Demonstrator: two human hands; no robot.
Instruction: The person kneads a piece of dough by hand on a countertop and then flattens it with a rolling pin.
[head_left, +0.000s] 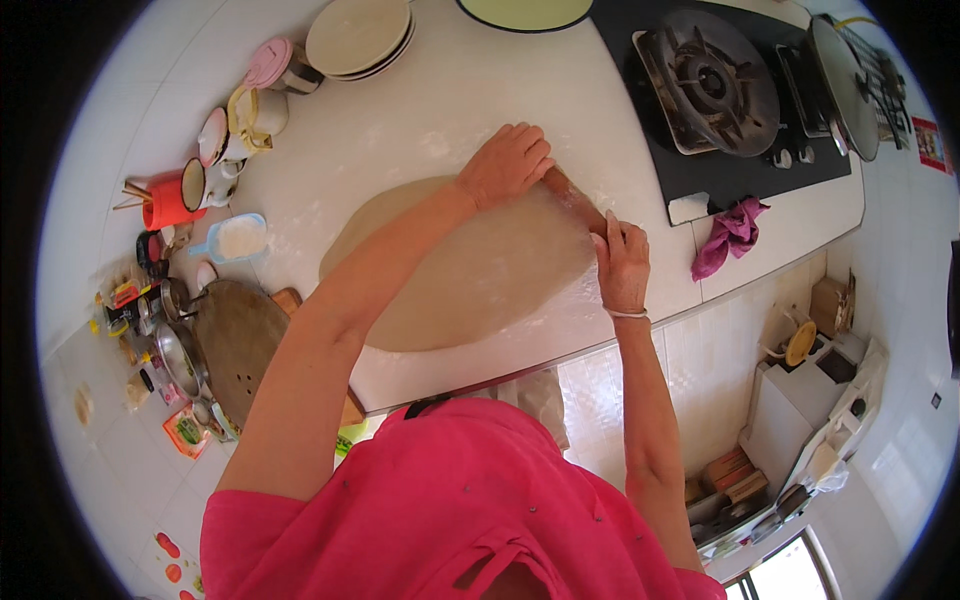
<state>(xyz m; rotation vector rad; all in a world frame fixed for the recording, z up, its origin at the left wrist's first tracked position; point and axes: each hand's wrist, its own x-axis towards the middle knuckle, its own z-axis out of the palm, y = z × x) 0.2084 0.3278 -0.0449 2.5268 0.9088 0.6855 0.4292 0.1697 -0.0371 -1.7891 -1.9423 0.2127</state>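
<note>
A large rolled-out sheet of dough (465, 277) lies on the floured white countertop (390, 127). Across its upper right edge runs a wooden rolling pin (574, 199), slanting down to the right. My left hand (510, 161) is closed around the pin's upper end, the forearm reaching over the dough. At the lower end, my right hand (622, 255) grips the pin with fingers and thumb, a pale bangle on its wrist. The pin's two ends are hidden by the hands. Loose flour marks the counter around the sheet.
A gas stove (709, 82) stands at upper right, with a purple cloth (731, 236) beside it. Stacked plates (360, 37), enamel mugs (214, 184) and a blue scoop of flour (240, 238) line the left side. A round brown board (232, 345) lies beyond my left arm.
</note>
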